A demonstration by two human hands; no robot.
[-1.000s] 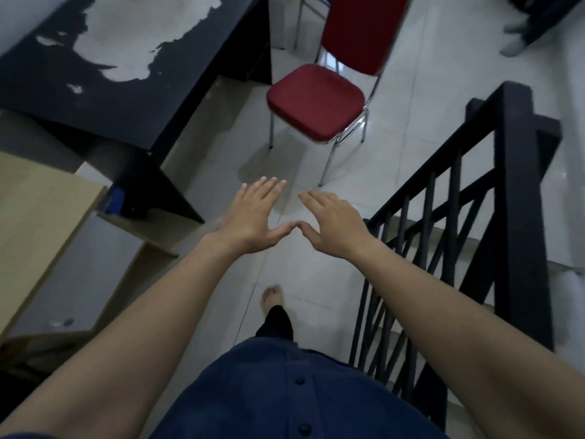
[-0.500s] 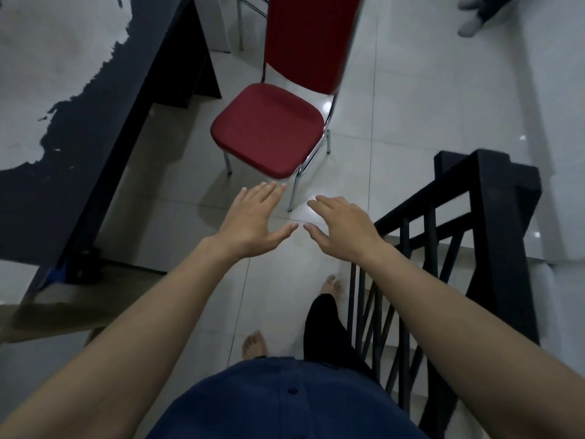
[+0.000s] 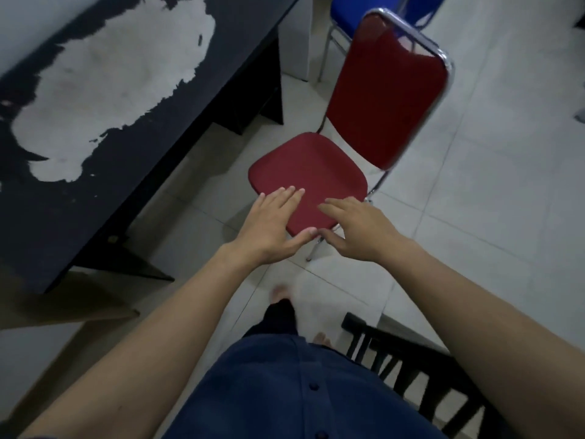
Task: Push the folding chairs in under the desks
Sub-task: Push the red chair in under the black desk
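Observation:
A red padded folding chair [image 3: 313, 172] with a chrome frame stands on the tiled floor, out from the black desk [image 3: 104, 128] on the left. The desk top is worn, with a large white patch. My left hand [image 3: 273, 228] and my right hand [image 3: 357, 231] are stretched out flat, palms down, over the near edge of the red seat. The thumbs almost meet. Both hands hold nothing, and I cannot tell whether they touch the seat.
A blue chair [image 3: 364, 11] stands behind the red one at the top. A black stair railing [image 3: 411, 369] runs along the lower right. A lower wooden surface [image 3: 57, 308] sits at the left below the desk. My bare feet are on the pale tiles.
I have walked forward, so the red chair is now close and under my hands. The railing has slid to the lower right. Both hands keep the same flat, outstretched pose.

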